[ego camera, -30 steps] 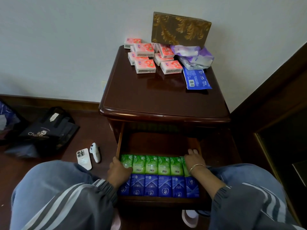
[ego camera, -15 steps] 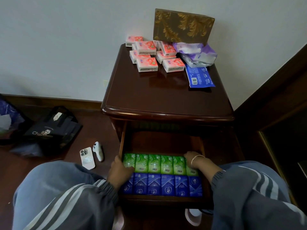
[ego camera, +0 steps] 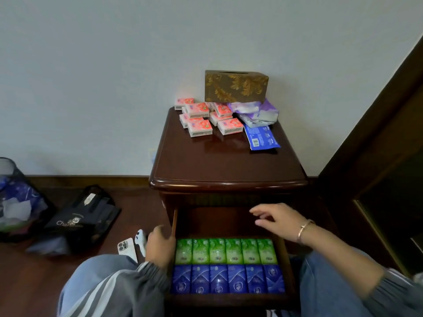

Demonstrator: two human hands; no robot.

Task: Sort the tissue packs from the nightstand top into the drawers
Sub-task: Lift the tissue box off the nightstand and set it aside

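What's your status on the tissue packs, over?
Right grip open, empty, over drawer. Left grip at its left wall, hold unclear. In drawer: green packs, blue packs; pink packs on nightstand. Nothing in the way.

Glossy wood nightstand (ego camera: pixel 229 165) (mirror-like); shiny plastic-wrapped tissue packs (ego camera: pixel 226 251).

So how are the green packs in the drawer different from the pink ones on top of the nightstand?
The green plastic-wrapped tissue packs sit in one tidy row, side by side, inside the open wooden drawer; the pink-and-white tissue packs lie in a loose heap, some stacked, on the dark wooden nightstand top. The green ones sit low and near; the pink ones sit high, back by the wall. Both are small wrapped tissue packs.
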